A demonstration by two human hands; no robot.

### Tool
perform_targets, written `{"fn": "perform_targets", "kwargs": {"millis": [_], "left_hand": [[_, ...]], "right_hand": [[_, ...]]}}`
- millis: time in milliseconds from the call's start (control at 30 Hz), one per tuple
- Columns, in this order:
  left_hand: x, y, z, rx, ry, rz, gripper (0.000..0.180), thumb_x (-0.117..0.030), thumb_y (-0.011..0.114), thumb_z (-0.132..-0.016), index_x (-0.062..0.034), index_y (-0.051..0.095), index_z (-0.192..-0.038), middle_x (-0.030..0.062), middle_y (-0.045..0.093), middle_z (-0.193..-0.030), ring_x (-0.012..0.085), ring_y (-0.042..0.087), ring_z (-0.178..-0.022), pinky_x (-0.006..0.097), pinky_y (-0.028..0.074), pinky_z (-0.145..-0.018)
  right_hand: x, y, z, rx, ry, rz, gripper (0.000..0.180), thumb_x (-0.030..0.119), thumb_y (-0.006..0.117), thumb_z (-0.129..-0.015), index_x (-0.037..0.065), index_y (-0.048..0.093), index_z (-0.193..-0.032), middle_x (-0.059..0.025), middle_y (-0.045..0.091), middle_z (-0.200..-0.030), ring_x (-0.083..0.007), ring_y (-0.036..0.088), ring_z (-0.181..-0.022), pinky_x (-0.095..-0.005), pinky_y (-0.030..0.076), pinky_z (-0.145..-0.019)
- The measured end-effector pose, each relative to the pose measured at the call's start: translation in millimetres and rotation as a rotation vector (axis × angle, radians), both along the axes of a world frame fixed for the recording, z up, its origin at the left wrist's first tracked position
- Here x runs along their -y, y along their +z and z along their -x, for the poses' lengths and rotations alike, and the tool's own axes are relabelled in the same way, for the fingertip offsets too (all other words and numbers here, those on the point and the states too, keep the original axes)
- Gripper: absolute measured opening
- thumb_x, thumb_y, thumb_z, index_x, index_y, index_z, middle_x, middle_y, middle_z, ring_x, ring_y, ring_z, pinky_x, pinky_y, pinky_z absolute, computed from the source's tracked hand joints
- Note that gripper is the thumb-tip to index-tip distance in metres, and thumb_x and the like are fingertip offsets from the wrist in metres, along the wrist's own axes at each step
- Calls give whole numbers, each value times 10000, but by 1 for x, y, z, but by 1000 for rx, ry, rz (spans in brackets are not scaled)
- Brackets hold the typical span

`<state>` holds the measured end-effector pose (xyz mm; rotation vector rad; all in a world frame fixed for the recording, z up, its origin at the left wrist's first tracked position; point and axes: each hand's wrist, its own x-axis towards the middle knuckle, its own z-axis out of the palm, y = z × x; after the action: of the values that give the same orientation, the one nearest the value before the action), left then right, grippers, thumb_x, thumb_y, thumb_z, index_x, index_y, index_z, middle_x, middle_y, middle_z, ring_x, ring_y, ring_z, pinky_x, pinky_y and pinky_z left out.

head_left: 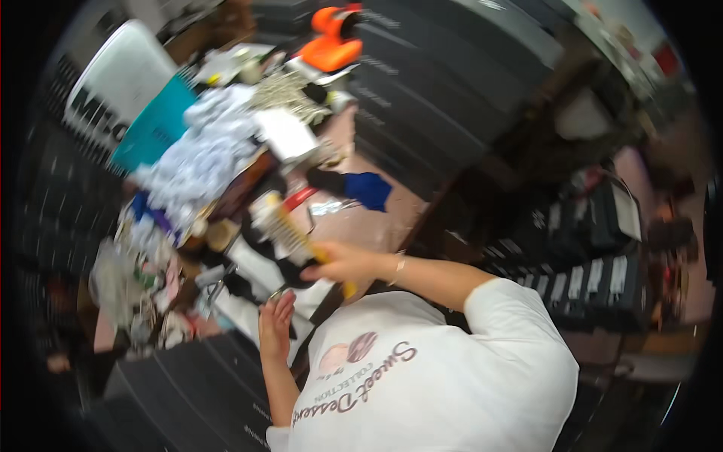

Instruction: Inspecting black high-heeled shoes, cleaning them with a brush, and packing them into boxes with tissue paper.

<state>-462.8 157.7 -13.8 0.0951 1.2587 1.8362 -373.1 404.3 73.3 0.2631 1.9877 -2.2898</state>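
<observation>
My right hand point(343, 264) is closed around a long yellow-and-white thing point(285, 226) that looks like a brush; motion blur hides its detail. One yellow end shows below the hand, and the pale end points away from me, up and to the left. My left hand point(277, 324) is raised nearby, fingers stretched out, with nothing plainly held in it. A small shiny metal piece point(279, 292) lies just beyond its fingertips. Black-and-white material point(252, 267) lies between the hands and the pile; its kind is too blurred to tell.
A heap of white crumpled cloth point(203, 143) covers the far left, beside a teal container point(154, 124) and a white bin point(124, 71). A blue cloth point(367, 191) and an orange object point(330, 45) lie farther off. Dark boxes point(452, 68) stack behind; others point(181, 392) stand near left.
</observation>
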Motion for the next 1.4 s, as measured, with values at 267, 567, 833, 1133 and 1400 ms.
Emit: {"fn": "perform_targets", "kwargs": {"millis": [267,567,833,1133,1400], "left_hand": [[-31,-21,15,-38,-726,-70,825,-673,559,-774,-92,423,-1342,130,480,-1329,284,512,-1161,438,403,-979],[-68,16,-18,173,-328,14,752,-661,484,-844,-44,434,-1271,197,539,-1225,295,536,-1131,432,432,-973],[-71,16,-22,462,12,-182,955,-756,437,-790,59,402,-1287,197,580,-1170,307,614,-1001,430,510,-876],[-39,7,-19,543,-134,-145,473,-415,426,-975,-35,533,-1236,88,619,-778,172,623,-612,298,540,-596],[-34,51,-21,311,-420,69,280,-272,483,-974,0,504,-1037,110,619,-752,198,621,-552,301,519,-515]], "right_hand": [[20,-3,-35,-417,-68,-427,238,146,663,-756,1,601,-935,-158,639,-871,-344,606,-768,-382,472,-686],[38,4,-51,-264,256,-1074,177,152,641,-707,63,639,-861,-127,645,-740,-307,648,-673,-408,514,-629],[49,13,-39,-173,389,-954,237,204,659,-749,44,613,-918,-119,641,-855,-291,668,-702,-398,524,-577],[-27,1,-37,-308,-326,-876,554,142,694,-780,80,504,-1296,-166,617,-952,-314,635,-821,-354,513,-694],[-106,-6,-17,-407,-1,-1633,390,224,607,-840,176,552,-1223,-35,572,-703,-180,612,-573,-279,493,-463]]}}
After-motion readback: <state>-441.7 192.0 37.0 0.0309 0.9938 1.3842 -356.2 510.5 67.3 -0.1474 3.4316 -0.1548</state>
